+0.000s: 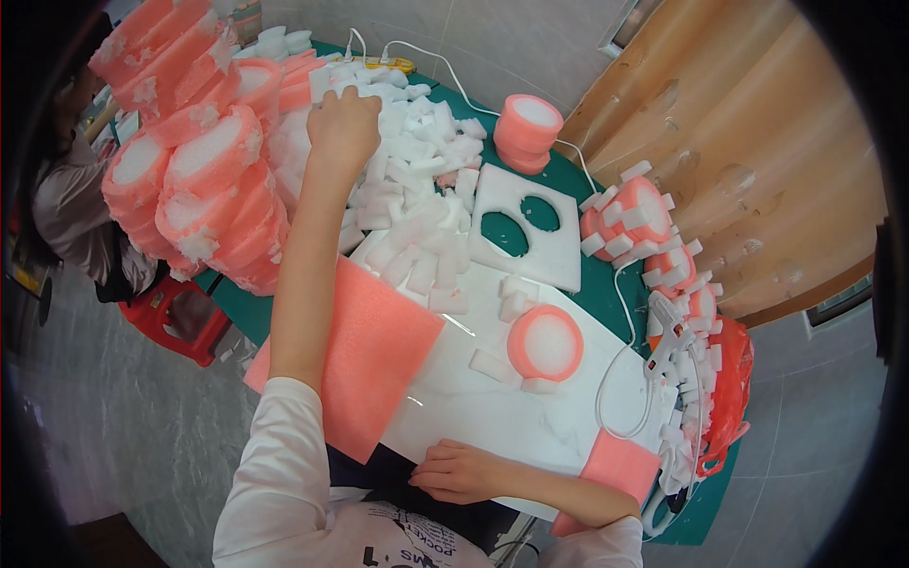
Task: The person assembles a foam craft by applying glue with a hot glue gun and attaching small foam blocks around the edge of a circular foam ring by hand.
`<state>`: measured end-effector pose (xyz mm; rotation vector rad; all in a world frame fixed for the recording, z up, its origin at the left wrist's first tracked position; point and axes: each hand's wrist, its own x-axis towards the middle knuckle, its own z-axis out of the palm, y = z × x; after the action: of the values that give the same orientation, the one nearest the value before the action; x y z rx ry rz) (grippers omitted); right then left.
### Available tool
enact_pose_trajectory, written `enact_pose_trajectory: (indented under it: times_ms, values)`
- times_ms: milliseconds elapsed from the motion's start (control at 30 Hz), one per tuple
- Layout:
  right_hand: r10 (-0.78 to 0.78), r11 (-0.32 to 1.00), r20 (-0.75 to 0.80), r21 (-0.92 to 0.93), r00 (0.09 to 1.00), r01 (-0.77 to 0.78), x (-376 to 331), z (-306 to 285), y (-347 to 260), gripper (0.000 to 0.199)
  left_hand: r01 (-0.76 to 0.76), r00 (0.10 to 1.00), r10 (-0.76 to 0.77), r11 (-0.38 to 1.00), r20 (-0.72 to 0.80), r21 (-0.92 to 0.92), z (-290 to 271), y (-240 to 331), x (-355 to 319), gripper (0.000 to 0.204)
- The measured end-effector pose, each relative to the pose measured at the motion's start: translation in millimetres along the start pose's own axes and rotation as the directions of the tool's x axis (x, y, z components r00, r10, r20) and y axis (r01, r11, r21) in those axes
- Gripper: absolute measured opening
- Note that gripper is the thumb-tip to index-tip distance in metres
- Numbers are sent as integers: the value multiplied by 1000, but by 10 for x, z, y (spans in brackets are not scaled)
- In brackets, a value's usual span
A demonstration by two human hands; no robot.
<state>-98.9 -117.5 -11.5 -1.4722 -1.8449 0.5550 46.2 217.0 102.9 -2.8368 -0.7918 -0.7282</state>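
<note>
Seemingly partway, with block-studded rolls (646, 210) right of central roll (546, 343), plain rolls (220, 204) left; cannot tell grip of left hand (345, 125) or right hand (459, 471).

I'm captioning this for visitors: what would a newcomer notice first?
Probably the heap of pink foam rounds with white centres, at the upper left. Beside it, the left hand is at the loose white foam pieces. One pink-rimmed disc lies on the white board, right of centre.
</note>
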Motion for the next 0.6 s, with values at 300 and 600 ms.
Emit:
enact_pose_trajectory:
  times_ms: [300,600]
  values:
    - [1,1000,6,-10,1000,-1,-34,3,30,23,-180,772,319,939,551,-292,186,259,83,35]
    - [5,1000,8,-7,1000,-5,-27,3,7,20,-149,849,242,962,470,-228,291,246,99,27]
